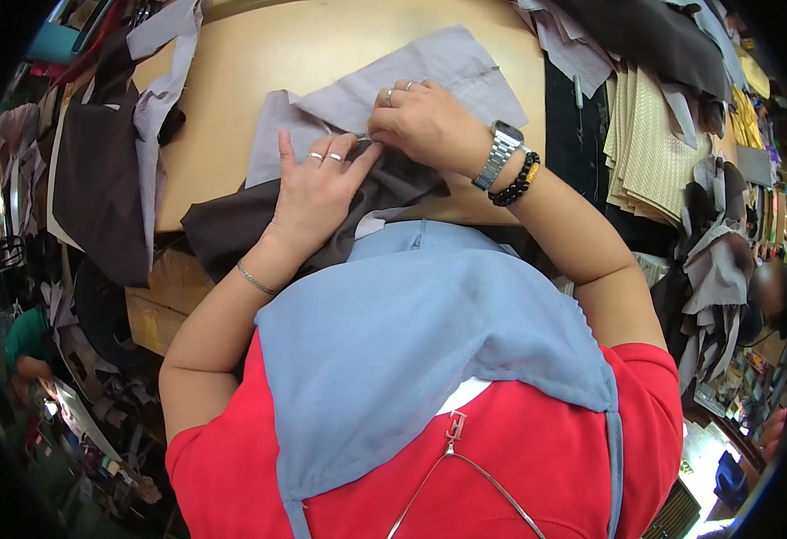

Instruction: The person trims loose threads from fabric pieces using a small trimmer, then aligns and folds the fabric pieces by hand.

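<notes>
Dark brown cloth (232, 225) lies over the front edge of the table, joined or overlapping with light grey cloth (447, 67) behind it. My left hand (321, 184) rests on the dark cloth, thumb out to the side, its index fingertip pressing at the fold where the two cloths meet. Touching that same spot, my right hand (425, 126) is bent with fingers closed in a pinch on the cloth. The fingertips of both hands nearly meet. A small white patch (370, 224) shows near the table edge.
The wooden table (241, 54) extends behind the cloth. Dark and grey cloth pieces (97, 180) hang at its left. Stacked cream patterned sheets (649, 144) and more dark fabric (654, 36) lie at the right. A person's arm (34, 366) shows at the far left.
</notes>
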{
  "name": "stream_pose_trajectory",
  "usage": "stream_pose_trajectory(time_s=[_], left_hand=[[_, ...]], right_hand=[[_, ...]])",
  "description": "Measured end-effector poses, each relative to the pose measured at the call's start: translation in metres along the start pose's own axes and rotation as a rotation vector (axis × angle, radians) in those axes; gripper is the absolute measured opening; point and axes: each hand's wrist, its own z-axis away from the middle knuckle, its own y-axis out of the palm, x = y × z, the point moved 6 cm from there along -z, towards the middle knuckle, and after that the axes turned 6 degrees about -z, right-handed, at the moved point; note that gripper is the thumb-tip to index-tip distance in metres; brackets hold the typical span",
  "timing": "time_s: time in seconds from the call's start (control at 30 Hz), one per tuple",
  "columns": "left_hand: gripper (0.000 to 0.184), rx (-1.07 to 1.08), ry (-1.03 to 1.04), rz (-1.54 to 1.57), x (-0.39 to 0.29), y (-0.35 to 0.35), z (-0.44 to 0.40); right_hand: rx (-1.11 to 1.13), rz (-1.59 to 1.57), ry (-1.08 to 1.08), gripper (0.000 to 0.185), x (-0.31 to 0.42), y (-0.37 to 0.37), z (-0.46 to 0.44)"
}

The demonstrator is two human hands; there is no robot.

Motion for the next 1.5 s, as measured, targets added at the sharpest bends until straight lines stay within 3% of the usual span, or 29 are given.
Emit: stream_pose_trajectory(time_s=[0.33, 0.63, 0.73, 0.83, 0.93, 1.07, 1.5], left_hand=[[0.038, 0.037, -0.030, 0.035, 0.000, -0.002, -0.005], [0.038, 0.058, -0.001, 0.020, -0.001, 0.000, -0.005], [0.039, 0.041, 0.017, 0.003, -0.003, 0.000, -0.005], [0.041, 0.036, 0.045, -0.029, -0.006, -0.003, -0.006], [0.041, 0.024, 0.105, -0.087, -0.008, -0.001, -0.005], [0.041, 0.018, 0.151, -0.143, -0.011, 0.001, -0.006], [0.036, 0.031, 0.111, -0.200, -0.012, -0.001, -0.010]], right_hand=[[0.095, 0.076, -0.152, 0.012, 0.009, 0.000, -0.010], [0.023, -0.024, 0.071, 0.013, -0.003, 0.006, -0.002], [-0.142, -0.030, -0.032, 0.014, -0.004, -0.009, 0.006], [-0.272, -0.170, 0.048, 0.015, -0.005, -0.025, 0.020], [-0.232, -0.191, 0.141, 0.014, 0.002, -0.017, 0.041], [-0.290, -0.137, 0.057, 0.023, 0.009, -0.007, 0.053], [-0.216, 0.007, 0.141, 0.029, 0.011, -0.005, 0.052]])
